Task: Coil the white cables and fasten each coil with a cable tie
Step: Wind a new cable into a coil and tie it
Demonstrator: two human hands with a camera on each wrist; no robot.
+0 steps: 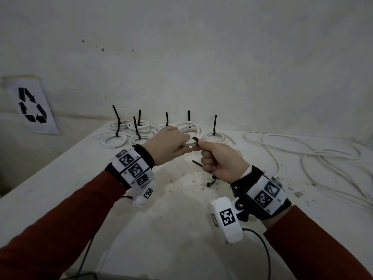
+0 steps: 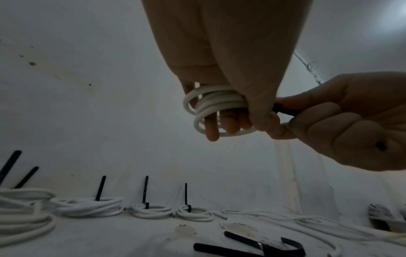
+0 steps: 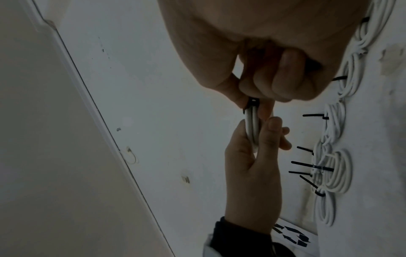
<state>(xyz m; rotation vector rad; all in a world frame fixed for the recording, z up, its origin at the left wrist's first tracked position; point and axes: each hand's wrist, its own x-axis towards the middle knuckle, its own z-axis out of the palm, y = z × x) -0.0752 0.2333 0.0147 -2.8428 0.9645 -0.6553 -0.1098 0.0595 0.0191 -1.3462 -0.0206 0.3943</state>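
Note:
My left hand (image 1: 170, 143) holds a small coil of white cable (image 2: 216, 106) above the table, fingers passed through its loops. A black cable tie (image 1: 195, 140) wraps the coil at its right side. My right hand (image 1: 216, 158) is curled round that tie, pinching near its head (image 3: 253, 102), and the tail sticks out below the fist (image 1: 196, 163). In the right wrist view the coil (image 3: 252, 128) runs between both hands. Most of the tie is hidden inside my right fist.
Several tied white coils (image 1: 139, 126) with upright black tie tails stand in rows at the table's far edge. Loose white cable (image 1: 314, 158) sprawls at the right. Spare black ties (image 1: 212, 181) lie under my right hand. A paper with a recycling sign (image 1: 32, 106) hangs at the left.

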